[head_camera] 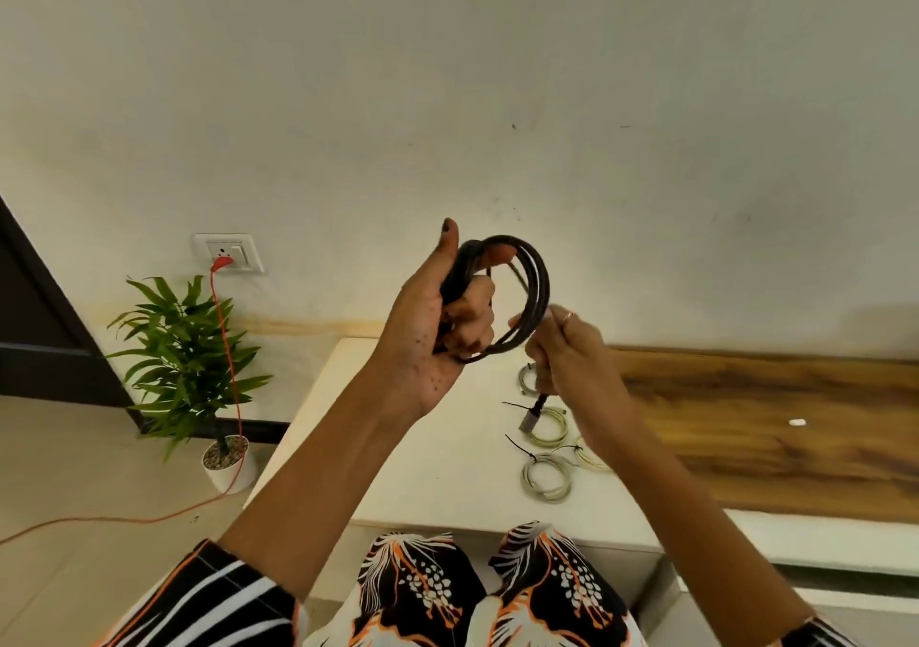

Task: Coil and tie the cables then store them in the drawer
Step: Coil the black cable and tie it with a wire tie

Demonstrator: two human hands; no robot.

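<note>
A black cable [534,278] is wound into a coil held up in front of the wall. My left hand [437,328] grips the coil's left side, fingers curled round the loops and thumb pointing up. My right hand [567,353] holds the cable's free end beside the coil's lower right; its plug [530,417] hangs below the fist. Several grey coiled cables [546,476] with black ties lie on the white cabinet top [422,447] beneath my hands.
The cabinet top turns to a wood panel [771,422] on the right. A potted plant [199,373] stands on the floor at left. An orange cord [229,348] runs from the wall socket [229,252] down across the floor.
</note>
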